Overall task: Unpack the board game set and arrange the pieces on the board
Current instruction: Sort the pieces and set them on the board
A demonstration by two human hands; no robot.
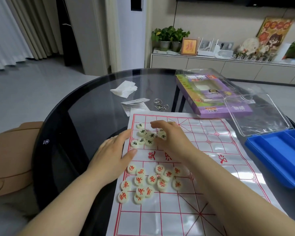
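head view: round dark glass table (85,103) with a white paper board (169,218) printed with a red grid, lying flat on the near right part of it. black-lettered pieces (144,138), pale round discs, sit bunched in a loose cluster on the far left part of the board. red-lettered pieces (148,181) are bunched in a second cluster nearer the person, also left side, not set on grid points. left hand (114,155) lies palm down at the board's left edge, fingers straight and together, fingertips just beside the black cluster, holding nothing. right hand (170,137) is palm down over the right side of the black cluster, fingers stretched out toward the left, covering a few discs; what's under the palm is hidden. blue tray (279,154) with long empty compartments sits off the board's right edge, a clear lid (257,113) tilted up from its far side. purple box (216,99) lies beyond the board's far right corner. crumpled tissue (124,88), a folded leaflet (136,103) and a metal ring puzzle (159,104) lie on the glass past the board's far edge. tan seat (12,150) stands left of the table.
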